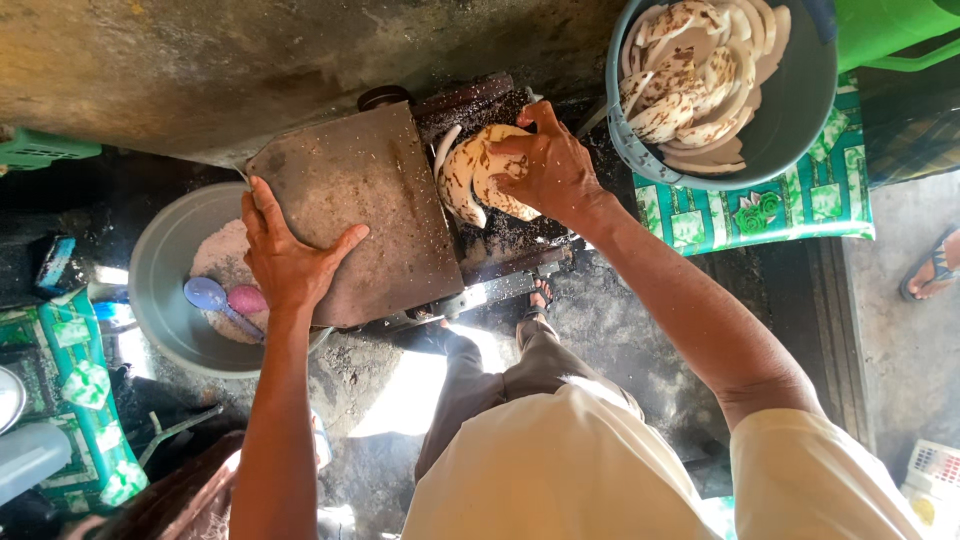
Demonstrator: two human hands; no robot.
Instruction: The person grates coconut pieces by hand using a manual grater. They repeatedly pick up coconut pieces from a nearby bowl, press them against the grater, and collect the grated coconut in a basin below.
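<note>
Right hand is down on the coconut pieces, fingers curled over the top of them, pressing those curved white shells with their mottled brown skin against the dark, crumb-speckled mouth of the grating machine. The pieces sit just right of the metal cover plate, a flat, dull grey-brown sheet, scuffed and dusted with white flecks, tilted over the machine body. Left hand lies flat and spread on that plate's lower left edge, palm down, thumb hooked out to the right, gripping nothing, simply bracing on the metal. Below and left of the plate, a round grey plastic basin holds a mound of fine, powdery white gratings, with a blue spoon and a pink one resting in it, both smooth and glossy. Up at top right, a second grey tub is heaped with more coconut slices, long curved strips, white with brown streaks, and it rests on a green and white patterned cloth. The ground beneath the machine is dark, gritty and wet-looking, with a bright patch of sun between the person's feet.
</note>
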